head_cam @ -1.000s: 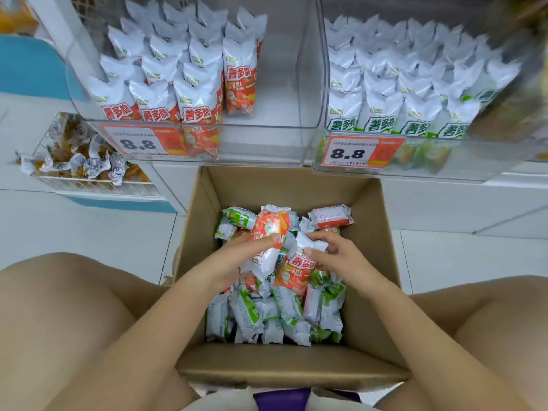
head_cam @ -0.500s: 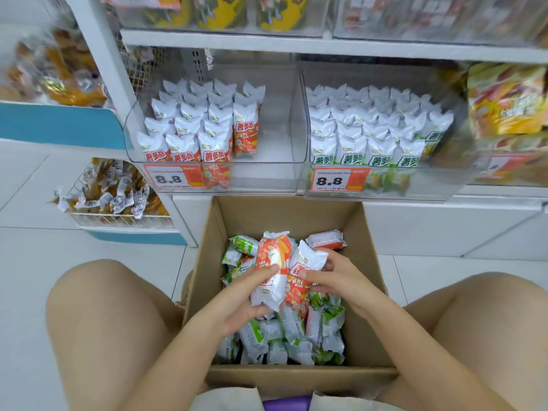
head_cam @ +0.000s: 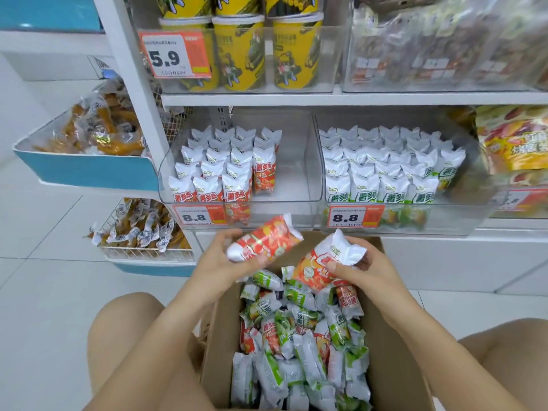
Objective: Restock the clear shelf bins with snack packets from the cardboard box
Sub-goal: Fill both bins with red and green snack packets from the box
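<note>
Shop aisle, white shelf. The cardboard box point(head_cam: 394, 366) sits on the floor below the clear bins. The left hand point(head_cam: 219, 262) grips one red packet point(head_cam: 264, 240); the right hand point(head_cam: 358, 266) grips another red packet point(head_cam: 323, 262), both lifted toward the half-filled red bin point(head_cam: 299, 176), apparently matching flavour.

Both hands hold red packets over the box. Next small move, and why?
Probably lift the left hand and stand its red packet in the left bin: red packets fill only that bin's left side, its right side is bare, and the right bin holds green ones.
</note>
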A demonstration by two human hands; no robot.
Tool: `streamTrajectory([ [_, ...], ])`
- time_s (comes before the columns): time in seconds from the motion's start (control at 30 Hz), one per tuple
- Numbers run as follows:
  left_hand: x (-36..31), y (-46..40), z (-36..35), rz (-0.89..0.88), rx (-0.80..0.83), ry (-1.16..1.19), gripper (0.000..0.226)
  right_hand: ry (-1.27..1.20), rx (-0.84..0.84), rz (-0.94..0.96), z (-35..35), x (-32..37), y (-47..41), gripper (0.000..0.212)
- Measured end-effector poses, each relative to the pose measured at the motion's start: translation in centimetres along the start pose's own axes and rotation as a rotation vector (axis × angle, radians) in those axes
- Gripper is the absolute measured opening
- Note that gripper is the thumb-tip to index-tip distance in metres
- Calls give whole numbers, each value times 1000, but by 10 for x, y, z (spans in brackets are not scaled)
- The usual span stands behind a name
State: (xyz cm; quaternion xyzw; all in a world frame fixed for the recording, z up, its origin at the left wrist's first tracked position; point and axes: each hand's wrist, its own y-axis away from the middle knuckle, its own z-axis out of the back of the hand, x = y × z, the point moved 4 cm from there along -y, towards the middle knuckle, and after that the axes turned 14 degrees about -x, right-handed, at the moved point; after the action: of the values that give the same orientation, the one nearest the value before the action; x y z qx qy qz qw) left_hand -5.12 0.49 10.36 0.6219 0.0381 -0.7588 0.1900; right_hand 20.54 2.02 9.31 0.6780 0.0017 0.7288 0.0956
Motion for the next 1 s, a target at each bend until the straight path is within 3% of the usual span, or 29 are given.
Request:
streamTrajectory([
  [0.1,-32,-27,17,-112,-154,53,75,-101,-6,53,-8,34,-11,60],
  [0.17,-49,-50,23,-193,-220,-6,67,-88,-52,139,-15,62,-23,51],
  [0.3,-75,-92,18,-363,-261,-111,54,35,-147,340,-31,113,-49,44],
  [0.5,-70,-127,-7,-556,-208,-322,68,223,-101,460,-56,149,-98,43],
  [0.67,-52,-135,-25,-820,-158,-469,50,410,-43,415,-86,146,-147,46],
  [0.83,-50,-136,-32,-1052,-175,-645,53,567,53,321,-120,115,-188,49],
  [1.0,-47,-142,-31,-1059,-205,-745,54,588,68,124,-140,74,-212,49],
])
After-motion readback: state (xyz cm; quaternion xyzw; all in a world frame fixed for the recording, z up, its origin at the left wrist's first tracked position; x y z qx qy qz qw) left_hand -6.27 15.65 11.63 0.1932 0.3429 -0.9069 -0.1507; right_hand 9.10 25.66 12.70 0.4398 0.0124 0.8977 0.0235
